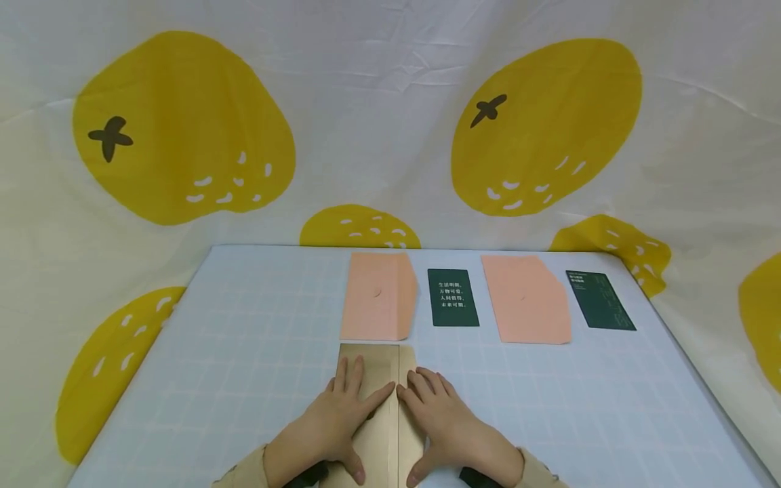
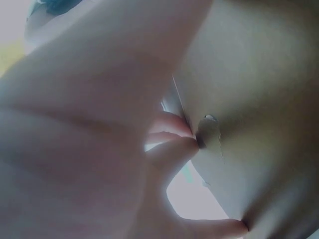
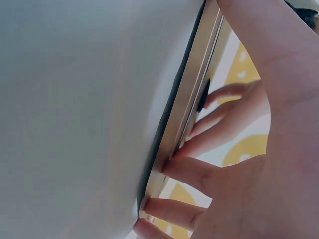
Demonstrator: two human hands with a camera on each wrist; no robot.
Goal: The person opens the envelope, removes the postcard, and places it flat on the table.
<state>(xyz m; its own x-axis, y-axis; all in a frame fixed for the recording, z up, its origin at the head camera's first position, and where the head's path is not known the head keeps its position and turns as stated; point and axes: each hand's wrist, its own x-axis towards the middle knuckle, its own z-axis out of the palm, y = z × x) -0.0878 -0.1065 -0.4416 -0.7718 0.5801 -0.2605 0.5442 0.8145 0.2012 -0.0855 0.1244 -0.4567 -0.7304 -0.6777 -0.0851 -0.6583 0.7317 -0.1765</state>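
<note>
A long tan paper envelope (image 1: 379, 451) lies at the front middle of the table, its narrow flap strip (image 1: 407, 359) along the right side. My left hand (image 1: 338, 417) rests on the envelope's body, fingers spread and thumb reaching down. On the flap side, the fingertips of my right hand (image 1: 445, 417) press along the strip, its thumb low at the edge. In the left wrist view a small rounded notch shows in the envelope (image 2: 264, 94) beside a fingertip. The right wrist view shows the flap edge (image 3: 187, 89) under the right fingers.
Behind it lie a pink envelope (image 1: 372, 298), a green card (image 1: 453, 315) with white writing, another pink envelope (image 1: 527, 308) and another green card (image 1: 601, 308). The table (image 1: 201, 386) has a pale grid cover. A white cloth (image 1: 372, 122) with yellow fruit shapes hangs behind.
</note>
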